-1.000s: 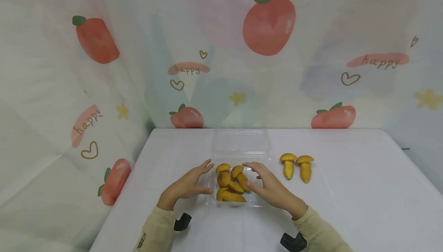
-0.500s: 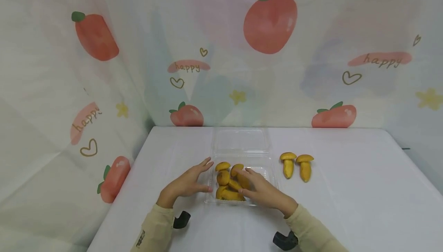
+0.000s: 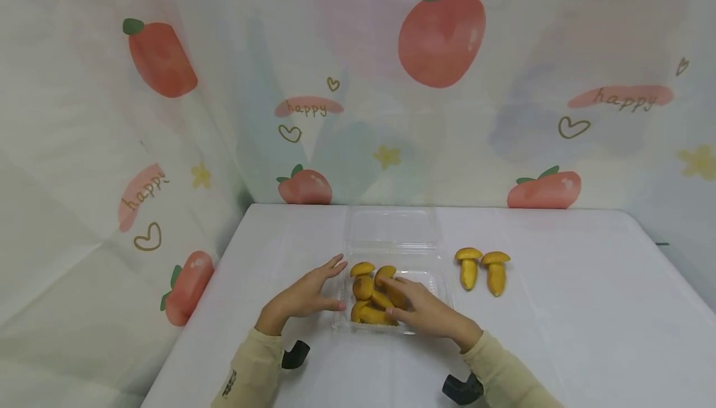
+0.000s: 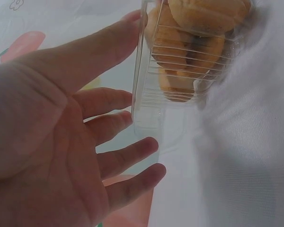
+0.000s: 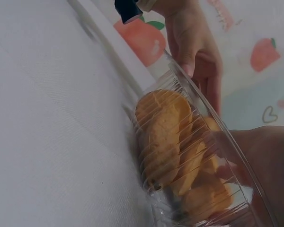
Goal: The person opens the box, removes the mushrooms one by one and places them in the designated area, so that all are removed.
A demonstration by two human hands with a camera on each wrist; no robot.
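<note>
At the middle of the white table (image 3: 559,308), a clear plastic hinged box (image 3: 423,281) stands with its transparent lid (image 3: 393,227) laid back towards twelve o'clock. Chunky yellow-orange mushrooms (image 3: 363,288) lie heaped inside, mostly on the nine o'clock side. At nine o'clock of the box is the left hand (image 3: 304,295), fingers extended and thumb well apart from them, its thumb tip at the rim. From four o'clock the right hand (image 3: 427,310) reaches in over a yellow-orange mushroom with a rounded cap (image 3: 385,272); thumb and fingertips stand apart, and whether they pinch it cannot be told. Between two and three o'clock, outside the box, lie two yellow mushrooms with domed caps (image 3: 468,270), side by side.
</note>
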